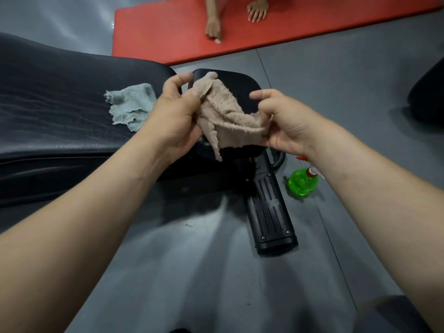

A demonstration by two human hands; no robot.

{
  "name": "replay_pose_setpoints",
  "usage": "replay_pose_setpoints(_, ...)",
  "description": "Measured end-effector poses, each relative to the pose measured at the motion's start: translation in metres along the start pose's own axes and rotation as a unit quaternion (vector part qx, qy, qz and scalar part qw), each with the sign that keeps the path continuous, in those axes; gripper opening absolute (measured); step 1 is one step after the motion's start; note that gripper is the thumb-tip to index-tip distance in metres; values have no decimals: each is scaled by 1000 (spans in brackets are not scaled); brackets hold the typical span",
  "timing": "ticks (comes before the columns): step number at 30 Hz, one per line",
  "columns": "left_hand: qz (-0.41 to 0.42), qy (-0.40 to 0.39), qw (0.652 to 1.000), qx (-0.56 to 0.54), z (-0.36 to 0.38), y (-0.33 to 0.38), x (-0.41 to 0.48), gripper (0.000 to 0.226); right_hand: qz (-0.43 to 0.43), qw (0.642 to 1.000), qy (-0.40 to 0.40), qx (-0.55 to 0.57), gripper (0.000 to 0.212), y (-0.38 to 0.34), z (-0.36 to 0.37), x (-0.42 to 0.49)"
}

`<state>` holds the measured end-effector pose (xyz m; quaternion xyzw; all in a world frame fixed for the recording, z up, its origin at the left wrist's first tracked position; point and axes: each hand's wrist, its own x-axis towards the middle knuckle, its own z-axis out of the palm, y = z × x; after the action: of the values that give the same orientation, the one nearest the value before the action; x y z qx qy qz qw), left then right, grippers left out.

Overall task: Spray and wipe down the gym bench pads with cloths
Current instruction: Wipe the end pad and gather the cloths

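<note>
Head view: left hand [175, 116] and right hand [286, 123] are pinching the beige cloth [228, 116] above the seat pad [240, 82], apparently spreading it for wiping; spray bottle [302, 183] is sitting beside that pad.

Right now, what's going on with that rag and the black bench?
A person holds a tan cloth between the left hand and right hand, over the small black seat pad. A blue-grey cloth lies on the long bench pad. A green spray bottle sits on the floor to the right. Someone else's hands rest on a red mat beyond.
</note>
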<state>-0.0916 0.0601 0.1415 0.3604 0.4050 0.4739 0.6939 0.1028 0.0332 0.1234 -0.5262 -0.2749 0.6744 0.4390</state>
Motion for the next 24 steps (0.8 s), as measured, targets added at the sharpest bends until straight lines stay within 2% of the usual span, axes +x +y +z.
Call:
replay_pose_setpoints(2, -12, -37, 999, -21, 1, 1, -3, 53, 50, 996, -68, -24, 55, -1, -5, -3)
replay_pose_setpoints(4, -23, -30, 999, -30, 2, 1, -2, 54, 76, 989, -122, -40, 46, -1, -8, -6)
replay_pose_setpoints(6, -17, 3, 1000, 2, 2, 1, -1, 50, 33, 992, -114, -45, 44, 1, -7, -5)
replay_pose_setpoints(8, 27, 44, 988, 146, 1, 2, -1, 42, -43, 997, -66, -24, 45, 0, -6, -3)
replay_pose_setpoints(10, 77, 75, 946, 306, -4, 2, 0, 49, -87, 995, -38, -28, 44, -5, -11, -5)
replay_pose_setpoints(11, 86, 75, 935, 337, -6, 2, 1, 53, -95, 994, -35, -45, 41, -7, -12, -6)
replay_pose_setpoints(13, 77, 37, 949, 302, -6, 4, 2, 57, -91, 989, -38, -107, 33, -5, -10, -8)
replay_pose_setpoints(17, 44, -11, 994, 104, 9, 8, -1, 50, -53, 976, -65, -201, 6, 8, 3, -10)
replay_pose_setpoints(19, 46, -4, 992, 117, 10, 10, 1, 49, -68, 970, -61, -224, 16, 9, 1, -7)
replay_pose_setpoints(20, 59, 9, 981, 186, 8, 10, 2, 51, -89, 969, -42, -227, 18, 7, 0, -7)
replay_pose_setpoints(22, 80, 38, 930, 357, 3, 9, 3, 52, -140, 967, 8, -211, 15, 5, -3, -5)
replay_pose_setpoints(24, 87, 55, 887, 449, 1, 6, 2, 44, -183, 966, 40, -181, 9, 2, -7, -3)
